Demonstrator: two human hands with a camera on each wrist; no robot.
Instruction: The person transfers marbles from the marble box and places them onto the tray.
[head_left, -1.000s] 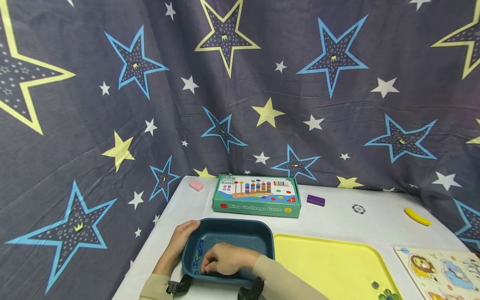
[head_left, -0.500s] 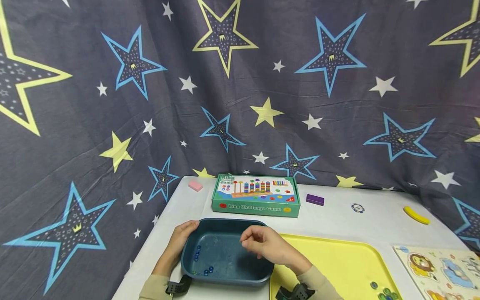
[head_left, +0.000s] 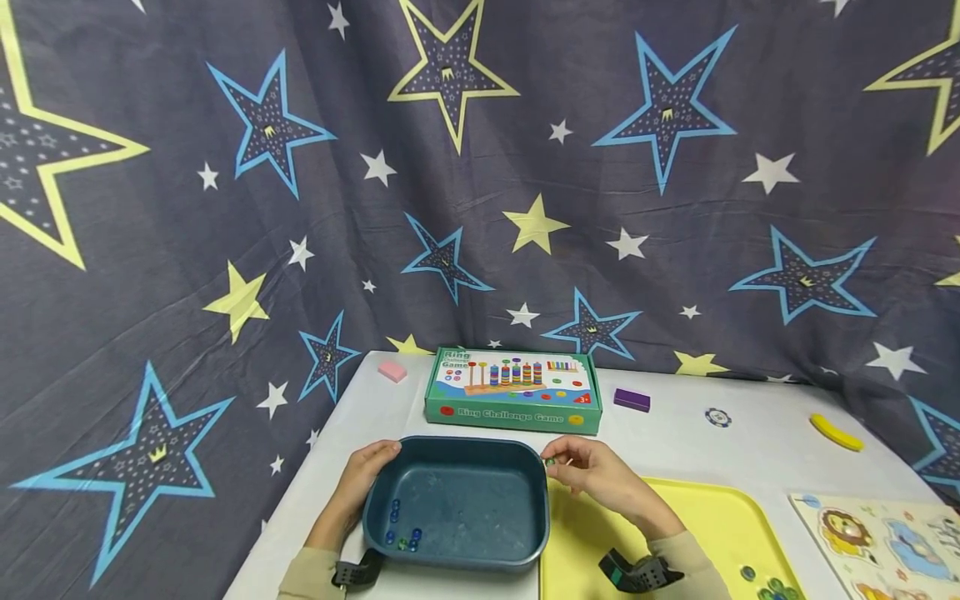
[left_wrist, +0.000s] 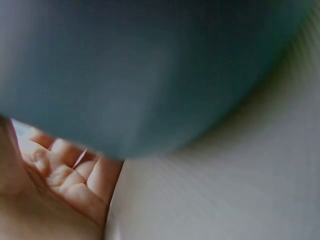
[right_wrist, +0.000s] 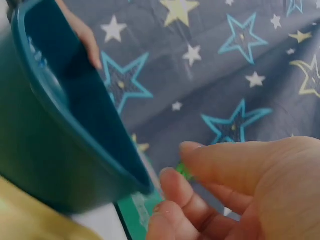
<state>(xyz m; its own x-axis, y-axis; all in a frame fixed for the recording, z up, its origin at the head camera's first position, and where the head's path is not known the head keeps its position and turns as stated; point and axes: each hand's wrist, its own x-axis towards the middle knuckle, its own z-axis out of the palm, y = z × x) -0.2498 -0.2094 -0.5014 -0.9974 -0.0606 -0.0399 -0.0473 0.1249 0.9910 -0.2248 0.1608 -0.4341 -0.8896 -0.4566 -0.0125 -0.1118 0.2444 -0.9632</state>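
A dark teal rectangular tub sits on the table in the head view. Several blue marbles and a green one lie at its near left. My left hand holds the tub's far left corner; the left wrist view shows its bent fingers, partly covered by the blurred tub wall. Just outside the tub's right rim, my right hand pinches a green marble between thumb and fingertips. That same green marble also shows in the right wrist view.
A yellow tray lies right of the tub, with several green marbles near its right edge. Behind stand a ring game box, a purple block and a pink block. An animal puzzle lies far right.
My right hand has left the inside of the tub and moved right, past its right rim, now with a green marble. The marbles in the tub have shifted. My left hand stays put.
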